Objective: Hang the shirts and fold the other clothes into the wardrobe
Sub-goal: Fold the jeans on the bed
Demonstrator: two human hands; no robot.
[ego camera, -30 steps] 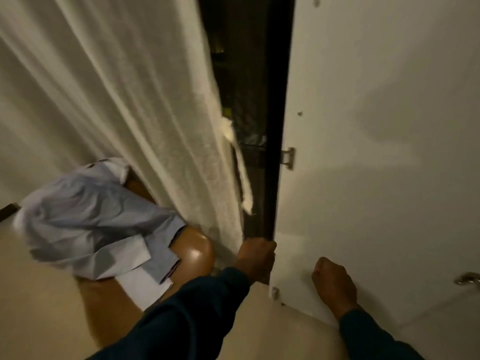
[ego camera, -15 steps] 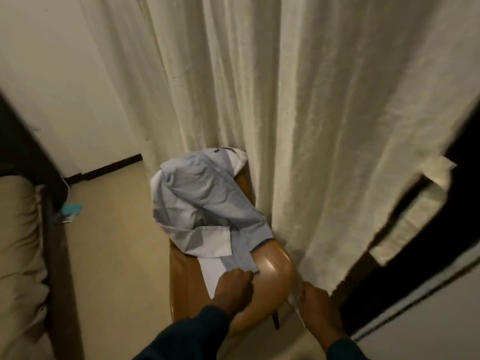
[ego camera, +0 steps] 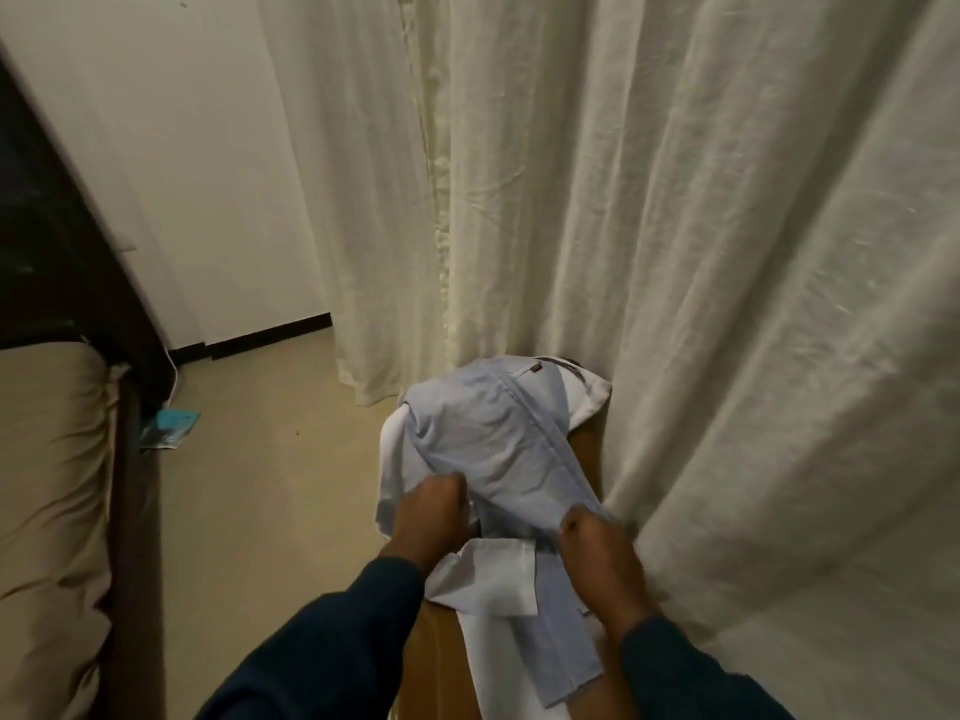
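A crumpled light blue shirt [ego camera: 498,444] with white lining lies heaped on a brown wooden chair [ego camera: 587,449] against the curtain. My left hand [ego camera: 426,517] grips a bunch of the blue cloth at the shirt's left side. On the shirt's long seamed edge, to the right, my right hand [ego camera: 597,553] pinches the fabric. Both arms wear dark blue sleeves. The wardrobe is out of view.
A cream curtain [ego camera: 675,226] hangs across the right and back, brushing the chair. A bed with a beige cover [ego camera: 47,485] and dark frame stands at the left. A teal packet [ego camera: 171,426] lies on the beige floor [ego camera: 270,485] between bed and chair.
The view swung left from the white wardrobe door to the chair. Both hands left the door's edge, came down over the chair and took hold of the blue shirt.
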